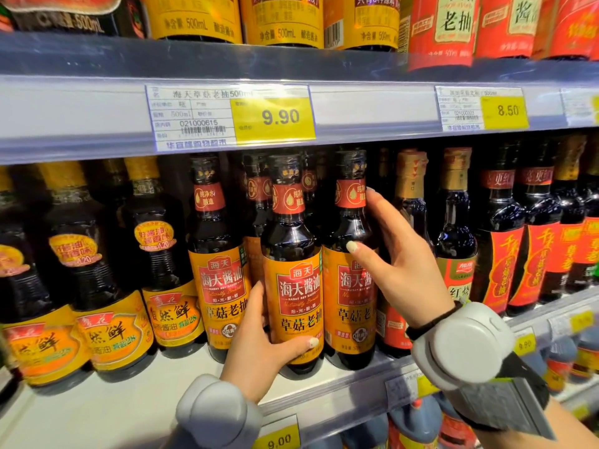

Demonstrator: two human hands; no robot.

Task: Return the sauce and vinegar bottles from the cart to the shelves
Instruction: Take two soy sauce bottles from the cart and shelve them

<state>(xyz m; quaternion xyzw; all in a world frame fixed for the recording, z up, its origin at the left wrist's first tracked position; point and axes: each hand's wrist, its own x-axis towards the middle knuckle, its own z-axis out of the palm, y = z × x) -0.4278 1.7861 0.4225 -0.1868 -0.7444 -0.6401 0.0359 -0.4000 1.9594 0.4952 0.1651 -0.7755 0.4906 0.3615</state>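
Observation:
A dark soy sauce bottle (pixel 293 264) with an orange label stands upright at the front of the middle shelf (pixel 136 396). My left hand (pixel 259 348) grips its lower body, thumb across the front of the label. My right hand (pixel 393 254) wraps around the matching bottle (pixel 348 299) just to the right, thumb on its shoulder, fingers behind its neck. A third matching bottle (pixel 217 254) stands to the left. Both wrists carry grey devices.
Yellow-labelled sauce bottles (pixel 107 306) fill the shelf's left side, red-labelled ones (pixel 515 254) the right. The upper shelf rail with price tags (pixel 230 116) hangs just above the bottle caps. More bottles sit on a lower shelf (pixel 415 422). The cart is out of view.

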